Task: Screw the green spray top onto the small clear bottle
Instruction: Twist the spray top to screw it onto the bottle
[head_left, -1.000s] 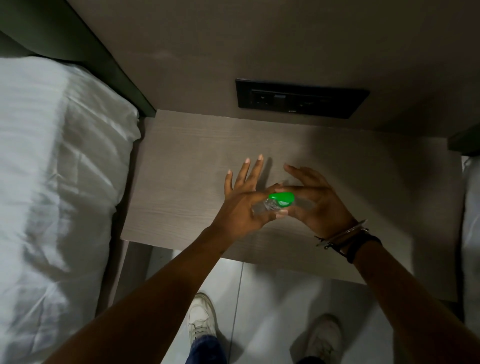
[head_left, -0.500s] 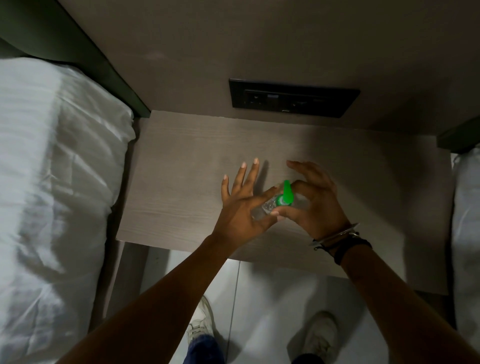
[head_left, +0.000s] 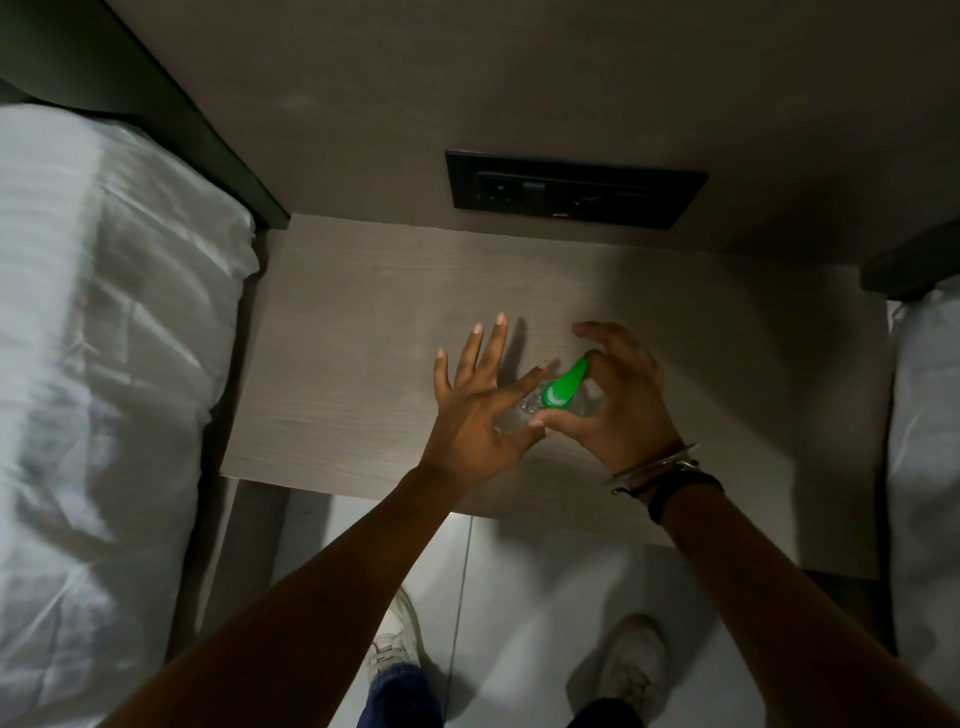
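- My left hand (head_left: 475, 415) grips the small clear bottle (head_left: 519, 413) between thumb and index finger, while my other three fingers (head_left: 485, 345) fan out straight and touch nothing.
- The bottle is held above the grey wood-grain bedside table (head_left: 363, 338), near its front edge; its body is mostly hidden behind my fingers, so I cannot tell how it is tilted.
- The green spray top (head_left: 563, 389) sits on the bottle's mouth, its long nozzle pointing up and to the right toward my right fingertips.
- My right hand (head_left: 618, 400) is curled over the green spray top, thumb low against its base and fingers arched above the nozzle tip; it looks pinched on the cap, though the dim light leaves the exact contact uncertain.
- On my right wrist are a metal bangle (head_left: 654, 465) and, just behind it, a dark band (head_left: 680, 491).
- A black socket panel (head_left: 571, 192) is set in the wall behind the table.
- White bedding (head_left: 104, 338) lies to the left of the table, and more shows at the right edge.
- Below the table edge my two light shoes (head_left: 392, 644) stand on a pale floor.
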